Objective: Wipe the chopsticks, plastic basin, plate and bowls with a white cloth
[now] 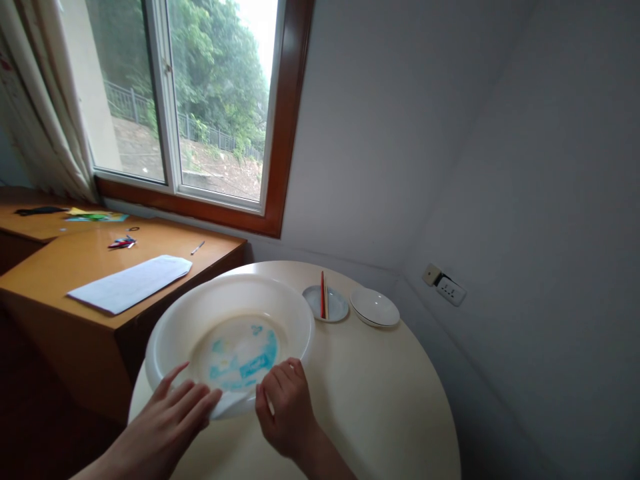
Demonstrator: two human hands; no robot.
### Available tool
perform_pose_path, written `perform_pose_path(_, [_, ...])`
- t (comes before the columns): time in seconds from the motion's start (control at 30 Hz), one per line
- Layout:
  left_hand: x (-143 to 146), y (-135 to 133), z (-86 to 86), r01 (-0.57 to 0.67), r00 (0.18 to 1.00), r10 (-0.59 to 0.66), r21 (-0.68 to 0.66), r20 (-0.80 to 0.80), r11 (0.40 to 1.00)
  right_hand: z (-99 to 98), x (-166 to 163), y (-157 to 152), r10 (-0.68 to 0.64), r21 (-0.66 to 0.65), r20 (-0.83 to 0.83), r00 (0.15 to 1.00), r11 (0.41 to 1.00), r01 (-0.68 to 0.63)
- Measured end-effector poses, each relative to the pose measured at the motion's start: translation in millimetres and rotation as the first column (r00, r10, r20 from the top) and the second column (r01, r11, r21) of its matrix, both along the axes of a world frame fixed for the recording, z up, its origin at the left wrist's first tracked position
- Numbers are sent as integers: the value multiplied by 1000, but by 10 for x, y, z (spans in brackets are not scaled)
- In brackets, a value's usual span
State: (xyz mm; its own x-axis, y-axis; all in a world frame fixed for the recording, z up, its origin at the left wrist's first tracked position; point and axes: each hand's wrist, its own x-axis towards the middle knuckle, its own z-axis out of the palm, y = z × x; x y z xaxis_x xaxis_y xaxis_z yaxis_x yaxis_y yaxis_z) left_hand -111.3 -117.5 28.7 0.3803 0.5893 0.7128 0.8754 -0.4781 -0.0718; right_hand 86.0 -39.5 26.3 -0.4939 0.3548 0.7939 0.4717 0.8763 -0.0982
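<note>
A large white plastic basin (170, 333) with a blue picture on its bottom stands on a round cream table (380, 400). My left hand (170, 413) lies with fingers stretched out on the basin's near rim. My right hand (285, 407) is curled at the rim beside it, fingers pinched on a thin white sheet or the rim's edge; I cannot make out which.
Beyond the basin sit a small dish (337, 308) with red and pale chopsticks (323, 295) across it, and a stack of white saucers (375, 308). A wooden desk (60, 267) at left carries a white paper (133, 283) and a pen. Grey wall with a socket (450, 288) stands right.
</note>
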Motion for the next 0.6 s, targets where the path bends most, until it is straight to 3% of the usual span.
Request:
perform_pose_path(0.13, [-84,-5,-2,-18,999,18,-22,-37,1000,-23,175,199,-12,8,-27,1000,1000,12])
perform_pose_path(0.3, [-65,-32,-13,-17,999,16,-35,-47,999,68,404,490,46,-146,-89,995,988,-59])
perform_pose_path(0.43, [-4,-21,-30,-27,998,25,-28,-59,999,115,258,231,33,-115,-22,999,993,-36])
perform_pose_path(0.6, [-7,-11,-30,10,998,-11,-15,-55,1000,27,81,-49,0,-29,51,999,1000,1])
